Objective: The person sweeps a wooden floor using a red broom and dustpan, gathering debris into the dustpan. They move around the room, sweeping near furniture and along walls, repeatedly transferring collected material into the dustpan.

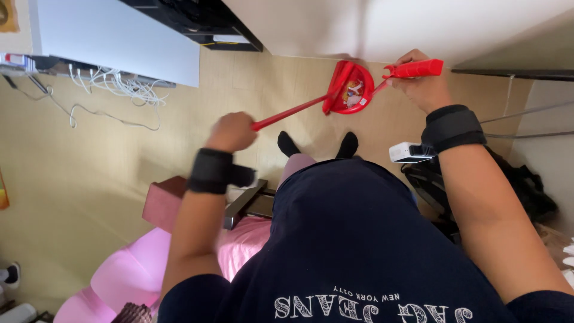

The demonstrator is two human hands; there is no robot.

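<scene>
My left hand [232, 131] is closed around the end of a long red broom handle [290, 113] that slants up to the right toward a red dustpan [351, 90]. Small bits of debris lie inside the dustpan, which sits on the wooden floor near the white wall. My right hand [423, 88] grips the thick red handle [414, 69] of the dustpan. Both wrists wear black bands. My feet in black socks [347, 145] stand just below the dustpan.
A white cabinet [119, 36] with a tangle of white cables [116, 84] is at the upper left. A pink cushion [125, 272] and a dark red box [162, 203] lie at the lower left. A black bag [526, 185] sits on the right.
</scene>
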